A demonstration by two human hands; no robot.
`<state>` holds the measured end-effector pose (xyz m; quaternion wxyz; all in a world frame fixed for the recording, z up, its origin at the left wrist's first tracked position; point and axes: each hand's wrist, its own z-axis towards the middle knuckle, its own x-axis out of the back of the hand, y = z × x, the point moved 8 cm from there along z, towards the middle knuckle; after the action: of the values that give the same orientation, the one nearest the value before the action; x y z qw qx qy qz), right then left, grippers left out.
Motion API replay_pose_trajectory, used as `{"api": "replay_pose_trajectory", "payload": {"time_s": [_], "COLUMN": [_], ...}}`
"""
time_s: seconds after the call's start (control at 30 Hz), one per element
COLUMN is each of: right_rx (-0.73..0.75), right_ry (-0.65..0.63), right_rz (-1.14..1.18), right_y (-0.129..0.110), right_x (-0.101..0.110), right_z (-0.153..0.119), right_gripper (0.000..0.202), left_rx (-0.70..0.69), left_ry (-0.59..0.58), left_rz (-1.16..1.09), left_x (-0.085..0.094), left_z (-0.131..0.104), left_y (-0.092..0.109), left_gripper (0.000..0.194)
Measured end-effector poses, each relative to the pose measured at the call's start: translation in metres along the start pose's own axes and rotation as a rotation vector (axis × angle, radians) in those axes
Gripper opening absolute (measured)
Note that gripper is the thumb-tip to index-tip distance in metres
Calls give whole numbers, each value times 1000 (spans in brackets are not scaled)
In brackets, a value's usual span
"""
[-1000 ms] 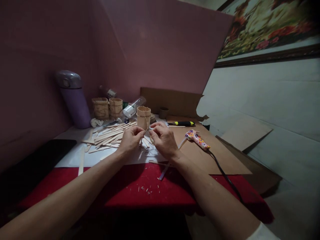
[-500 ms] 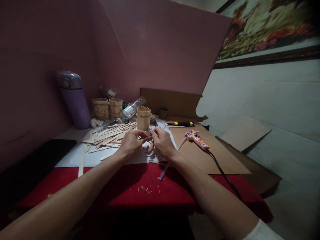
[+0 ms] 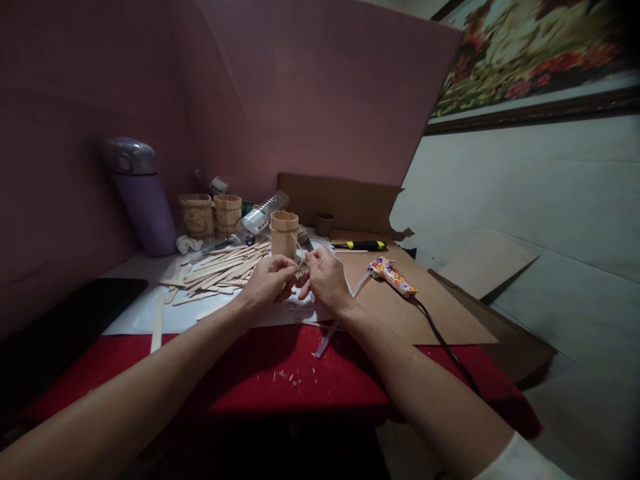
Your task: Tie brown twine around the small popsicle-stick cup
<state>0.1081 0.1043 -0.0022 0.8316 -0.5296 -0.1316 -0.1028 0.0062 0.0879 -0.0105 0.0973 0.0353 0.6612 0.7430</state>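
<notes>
A small cup made of upright wooden craft sticks (image 3: 283, 241) stands just beyond my hands, with a band of twine round its upper part. From beside it a thin loop of twine (image 3: 301, 248) curves down to my fingers. My left hand (image 3: 273, 277) is closed in a pinch on the twine. Close against it, my right hand (image 3: 324, 277) also pinches the twine, fingers bent. The exact spot between the fingertips is partly hidden. Left of the cup lies a loose pile of craft sticks (image 3: 220, 270) on white paper.
A flowered glue gun (image 3: 393, 277) with a black cord lies on cardboard (image 3: 425, 313) at right, near a yellow-black cutter (image 3: 365, 245). Two twine-wrapped stick cups (image 3: 196, 217), a clear plastic bottle (image 3: 263, 215) and a purple flask (image 3: 143, 200) stand or lie behind. Red cloth edges the front.
My fingertips have shifted slightly, and a loop of twine now shows above them beside the cup. The whole view has moved a little; the other things lie as before.
</notes>
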Motion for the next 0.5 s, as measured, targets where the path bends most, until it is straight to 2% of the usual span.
{"api": "replay_pose_trajectory", "payload": {"time_s": [0.17,0.37,0.5], "right_rx": [-53,-44,-66], "right_ry": [-23,-50,-60], "right_rz": [7,56,34], "right_y": [4,-1,4], "right_x": [-1,-4,-6], "right_z": [0,-3,-1], "right_gripper": [21,21,23], "left_rx": [22,-1,6], "left_ry": [10,24,40], "left_rz": [-29,64,105], "left_x": [0,2,3], "left_z": [-2,-3,-2], "left_y": [1,4,1], "left_gripper": [10,15,15]}}
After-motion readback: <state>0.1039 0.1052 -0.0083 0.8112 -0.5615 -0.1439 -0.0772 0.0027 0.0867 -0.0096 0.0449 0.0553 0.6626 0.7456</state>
